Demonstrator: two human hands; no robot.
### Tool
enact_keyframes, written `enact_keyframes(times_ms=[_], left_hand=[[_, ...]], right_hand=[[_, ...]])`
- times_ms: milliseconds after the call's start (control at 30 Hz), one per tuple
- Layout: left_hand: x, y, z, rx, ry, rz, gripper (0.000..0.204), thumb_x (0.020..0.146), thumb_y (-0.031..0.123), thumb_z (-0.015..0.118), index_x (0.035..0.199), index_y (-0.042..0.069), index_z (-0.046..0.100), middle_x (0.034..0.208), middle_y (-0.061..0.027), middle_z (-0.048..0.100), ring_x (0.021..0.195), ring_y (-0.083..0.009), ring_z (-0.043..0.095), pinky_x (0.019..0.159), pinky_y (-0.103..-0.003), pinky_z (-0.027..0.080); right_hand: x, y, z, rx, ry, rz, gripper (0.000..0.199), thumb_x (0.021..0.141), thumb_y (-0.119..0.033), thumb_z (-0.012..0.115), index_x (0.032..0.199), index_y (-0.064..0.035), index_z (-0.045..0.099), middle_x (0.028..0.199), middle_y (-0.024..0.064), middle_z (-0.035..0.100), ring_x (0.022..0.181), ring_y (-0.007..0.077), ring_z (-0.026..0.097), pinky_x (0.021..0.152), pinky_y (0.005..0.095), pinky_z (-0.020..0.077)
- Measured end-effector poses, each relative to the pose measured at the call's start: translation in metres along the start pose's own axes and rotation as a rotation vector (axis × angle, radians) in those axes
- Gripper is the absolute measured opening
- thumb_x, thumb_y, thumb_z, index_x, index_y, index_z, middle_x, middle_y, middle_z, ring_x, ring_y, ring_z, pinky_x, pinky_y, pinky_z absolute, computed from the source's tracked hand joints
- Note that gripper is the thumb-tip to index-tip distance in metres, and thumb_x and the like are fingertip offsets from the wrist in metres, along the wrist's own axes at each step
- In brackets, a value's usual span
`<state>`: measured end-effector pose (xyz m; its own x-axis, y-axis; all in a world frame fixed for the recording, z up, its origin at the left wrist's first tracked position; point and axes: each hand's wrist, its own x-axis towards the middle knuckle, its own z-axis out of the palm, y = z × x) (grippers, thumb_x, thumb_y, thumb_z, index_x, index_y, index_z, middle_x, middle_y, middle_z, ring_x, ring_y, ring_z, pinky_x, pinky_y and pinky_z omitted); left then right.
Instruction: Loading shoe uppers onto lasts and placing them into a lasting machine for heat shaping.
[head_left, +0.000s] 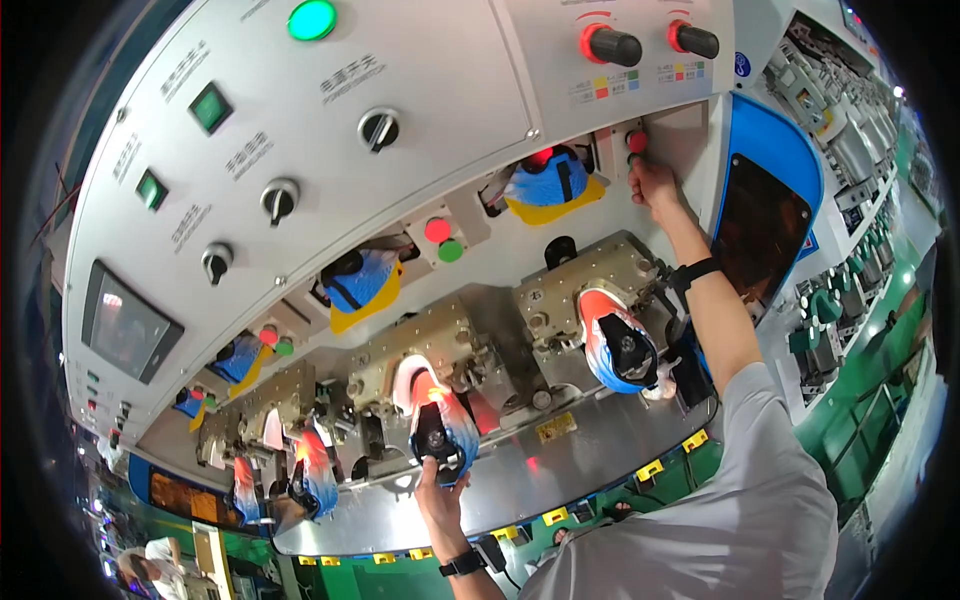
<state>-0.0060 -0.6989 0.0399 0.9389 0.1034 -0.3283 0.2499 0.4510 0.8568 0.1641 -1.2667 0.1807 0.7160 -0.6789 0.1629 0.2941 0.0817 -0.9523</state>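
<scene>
My left hand [440, 505] grips the heel of a blue, white and red shoe upper [459, 425], thumb inside its collar. The toe of that upper sits at a metal clamp station [420, 350] under a reddish glow. My right hand [655, 188] is raised at the far right, fingers curled, against or just below a small green button [634, 160] under a red button [637, 140]. Nothing shows in its grasp. To the right, another shoe upper [620, 342] rests toe-in at its own station.
More shoe uppers [314, 475] hang at stations on the left. Above runs a grey control panel [450, 100] with knobs, lit buttons and a screen [130, 325]. Blue and yellow padded parts [550, 185] sit beneath it. A metal ledge [370, 515] lies in front; another person [155, 570] is far left.
</scene>
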Motion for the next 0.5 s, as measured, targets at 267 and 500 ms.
enact_keyframes(times_ms=[267,500], left_hand=[[-0.043,0.005,-0.022,-0.049,-0.123,0.103,0.043,0.074,-0.008,0.062,0.115,-0.002,0.054,0.103,-0.0074,0.064,0.089,-0.017,0.063,0.084,-0.029,0.051],[-0.077,-0.011,-0.076,-0.012,-0.204,0.223,0.059,0.07,-0.007,0.064,0.127,0.001,0.051,0.117,-0.0048,0.062,0.106,-0.0166,0.06,0.094,-0.032,0.047]], right_hand=[[-0.253,-0.015,0.065,-0.294,-0.589,0.059,0.024,0.092,-0.022,0.066,0.107,-0.0041,0.062,0.085,-0.0002,0.064,0.068,0.0042,0.057,0.058,0.0209,0.0461],[-0.398,0.015,0.139,0.255,-1.185,0.351,0.085,0.075,-0.032,0.084,0.141,-0.0019,0.04,0.132,0.0115,0.055,0.119,0.0198,0.053,0.096,0.0332,0.0458]])
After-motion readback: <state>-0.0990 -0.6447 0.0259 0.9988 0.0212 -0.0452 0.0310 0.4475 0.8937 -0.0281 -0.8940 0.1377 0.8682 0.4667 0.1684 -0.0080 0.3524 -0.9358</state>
